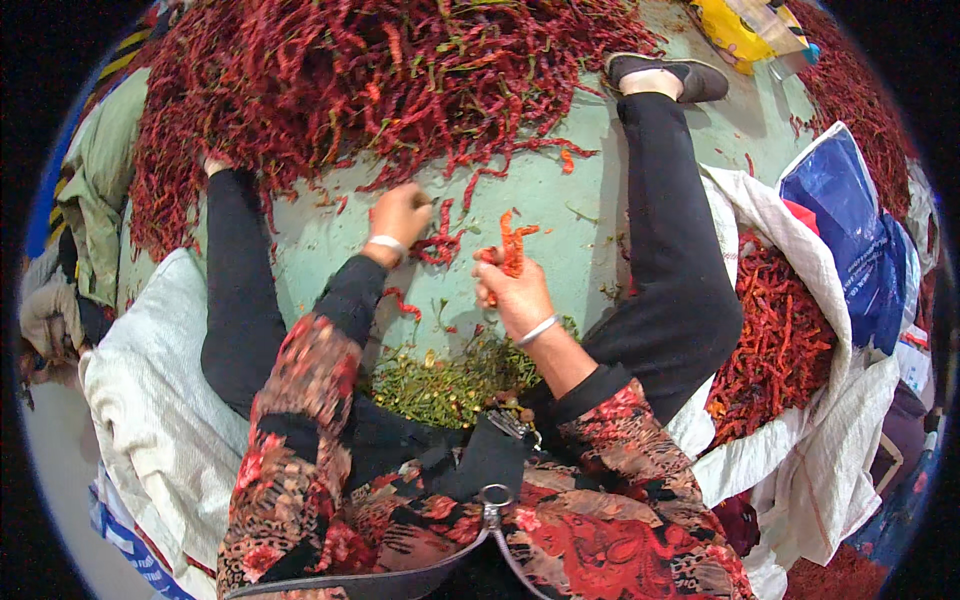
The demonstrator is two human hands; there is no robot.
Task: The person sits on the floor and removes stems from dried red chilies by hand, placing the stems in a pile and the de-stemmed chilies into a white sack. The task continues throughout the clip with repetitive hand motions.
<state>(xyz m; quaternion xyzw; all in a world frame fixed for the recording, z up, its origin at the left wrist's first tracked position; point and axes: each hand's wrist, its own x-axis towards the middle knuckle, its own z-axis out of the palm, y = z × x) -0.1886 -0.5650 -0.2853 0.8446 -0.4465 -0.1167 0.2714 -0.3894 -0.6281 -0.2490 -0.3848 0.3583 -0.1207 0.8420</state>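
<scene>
My right hand (519, 294) is closed around a few orange-red dried chillies (513, 244), which stick up above the thumb. My left hand (403, 215) hovers over the pale green floor with its fingers curled; motion blur hides whether anything is between them. Just beside it, a few dark red chillies (441, 246) lie loose on the floor. Beyond both hands rises a big heap of dried red chillies (390, 82). Between my thighs sits a pile of green chilli stems (431, 386).
An open white woven sack (832, 300) holding red chillies (780, 337) stands at my right, next to a blue plastic bag (840, 232). Another white sack (161, 390) lies on the left. A yellow bag (739, 34) is at the upper right. My legs flank the floor area.
</scene>
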